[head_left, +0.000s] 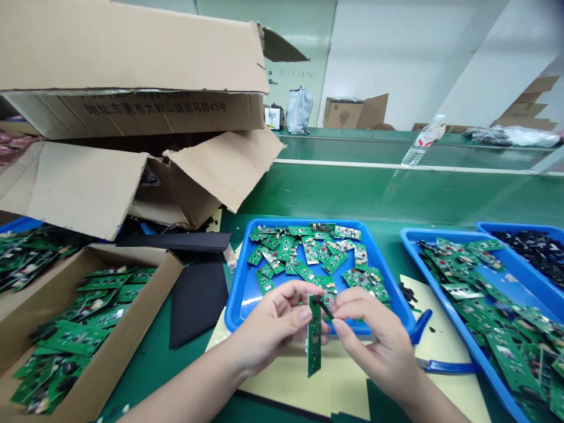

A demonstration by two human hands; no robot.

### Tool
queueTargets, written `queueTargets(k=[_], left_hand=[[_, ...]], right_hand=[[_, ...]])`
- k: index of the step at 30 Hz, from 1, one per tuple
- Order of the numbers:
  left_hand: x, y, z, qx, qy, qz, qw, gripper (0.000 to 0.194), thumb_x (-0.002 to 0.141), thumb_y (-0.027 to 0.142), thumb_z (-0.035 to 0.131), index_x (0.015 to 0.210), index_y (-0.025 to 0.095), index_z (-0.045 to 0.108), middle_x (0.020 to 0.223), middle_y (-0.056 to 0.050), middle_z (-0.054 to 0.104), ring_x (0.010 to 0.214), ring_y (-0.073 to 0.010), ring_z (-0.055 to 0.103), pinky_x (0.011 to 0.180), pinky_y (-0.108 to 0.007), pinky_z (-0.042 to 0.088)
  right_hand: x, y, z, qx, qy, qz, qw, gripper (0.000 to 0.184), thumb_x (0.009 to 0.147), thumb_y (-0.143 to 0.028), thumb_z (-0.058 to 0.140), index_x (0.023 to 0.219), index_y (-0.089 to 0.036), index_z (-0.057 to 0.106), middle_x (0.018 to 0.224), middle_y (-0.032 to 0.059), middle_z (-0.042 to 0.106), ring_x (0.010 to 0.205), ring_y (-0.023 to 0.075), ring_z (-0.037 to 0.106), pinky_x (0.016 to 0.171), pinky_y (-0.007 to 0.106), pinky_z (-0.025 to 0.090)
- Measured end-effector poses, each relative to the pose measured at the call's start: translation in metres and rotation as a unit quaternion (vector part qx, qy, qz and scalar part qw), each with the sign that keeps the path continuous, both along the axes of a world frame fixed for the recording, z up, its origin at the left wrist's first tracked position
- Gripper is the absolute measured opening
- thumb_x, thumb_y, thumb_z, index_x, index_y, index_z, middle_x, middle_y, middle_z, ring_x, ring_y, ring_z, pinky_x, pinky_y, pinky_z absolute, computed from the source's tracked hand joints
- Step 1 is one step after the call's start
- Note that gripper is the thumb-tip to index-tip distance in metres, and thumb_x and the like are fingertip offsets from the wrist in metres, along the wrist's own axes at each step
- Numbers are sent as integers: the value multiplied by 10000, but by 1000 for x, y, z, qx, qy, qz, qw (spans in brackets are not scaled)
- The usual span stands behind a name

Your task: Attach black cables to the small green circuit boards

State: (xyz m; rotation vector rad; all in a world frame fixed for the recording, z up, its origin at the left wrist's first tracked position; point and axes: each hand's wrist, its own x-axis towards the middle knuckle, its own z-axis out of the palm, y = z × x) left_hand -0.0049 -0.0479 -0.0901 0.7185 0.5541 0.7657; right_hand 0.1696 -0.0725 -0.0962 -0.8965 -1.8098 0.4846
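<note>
My left hand (281, 314) pinches a green circuit board (314, 343) near its top, the board hanging upright over the table. At the board's top end sits a small round black part. My right hand (374, 332) grips a thin black strip (326, 309) between thumb and fingers, and its far end meets that black part. Whether the strip is fixed to the board I cannot tell. Right behind both hands stands a blue tray (233, 294) with many loose circuit boards (308, 252) in it.
At the left is a cardboard box (127, 352) of boards, beside black sheets (198, 299). Blue-handled pliers (449, 367) lie right of my hands. Another blue tray (409, 238) of boards and a tray of black parts (533, 249) stand right. Large cartons (132, 47) rise at back left.
</note>
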Motion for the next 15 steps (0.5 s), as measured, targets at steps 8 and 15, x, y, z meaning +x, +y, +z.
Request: queueTargets(k=[8,15], left_hand=[[4,5,-6,114,86,75,987,314,652,307,791,890,167,642,773,-1,573,726,-119,568,687,-243,480],[1,4,-11,230,182,117,949,245,710,273,729,923,201,630,867,-29,554,831,-174,556,709,-275,506]], right_hand=[[-3,-4,0,-77,65,42,994,123,818,-81,508,799,-197,541,697,21,566,641,151,561,571,273,471],[-2,-10,1,-135,134,99,977,124,838,-109,525,877,-208,588,728,36,597,659,158,574,585,277,490]])
